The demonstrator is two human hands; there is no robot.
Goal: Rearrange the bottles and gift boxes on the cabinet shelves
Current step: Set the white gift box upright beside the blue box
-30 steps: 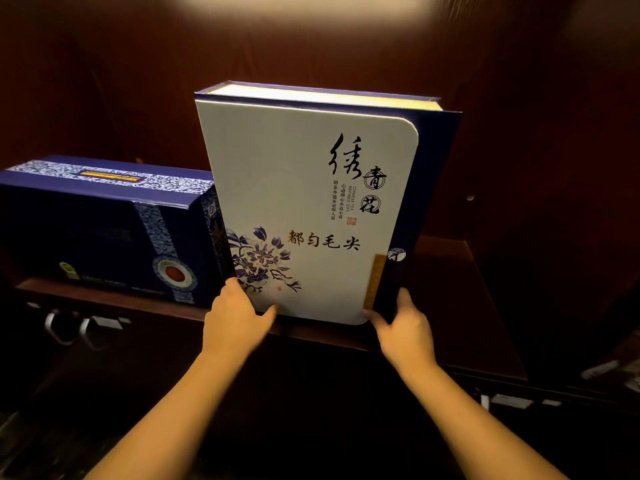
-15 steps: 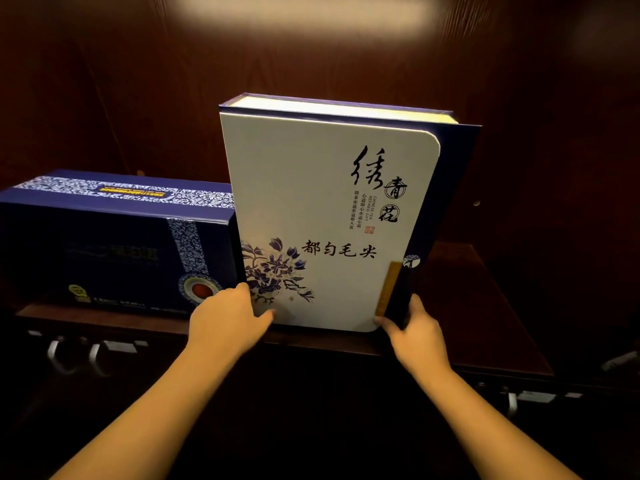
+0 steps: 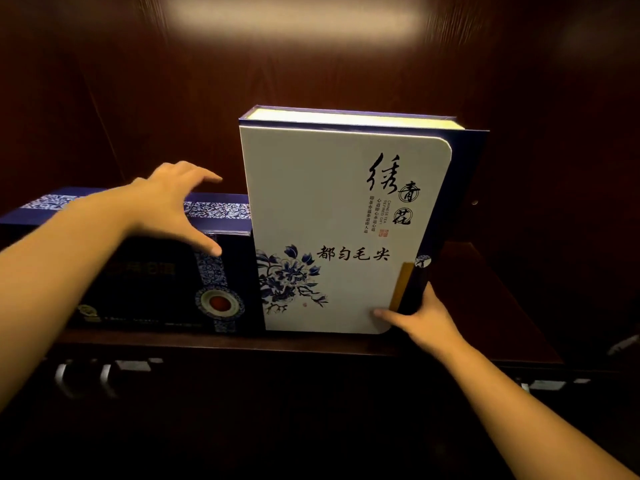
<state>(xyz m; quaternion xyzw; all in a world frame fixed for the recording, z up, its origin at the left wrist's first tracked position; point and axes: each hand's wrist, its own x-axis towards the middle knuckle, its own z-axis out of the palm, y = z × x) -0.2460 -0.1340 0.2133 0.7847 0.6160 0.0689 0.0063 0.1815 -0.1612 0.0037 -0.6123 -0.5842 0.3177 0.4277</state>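
Note:
A tall white gift box [image 3: 332, 209] with blue flower print and black calligraphy stands upright on the dark wooden shelf [image 3: 311, 341]. My right hand [image 3: 422, 317] grips its lower right corner, thumb on the front face. To its left a dark blue gift box [image 3: 156, 282] with a patterned band lies on its long side, touching the white box. My left hand [image 3: 173, 206] hovers spread over the blue box's top front edge, fingers apart, holding nothing.
Dark wood panels close the cabinet behind and to the right. Bare shelf [image 3: 485, 306] lies to the right of the white box. Metal handles [image 3: 83, 375] sit below the shelf edge at the left; small labels [image 3: 547, 384] show at the lower right.
My left hand has let go of the white box's lower left corner and risen leftward over the blue box. My right hand stays on the white box.

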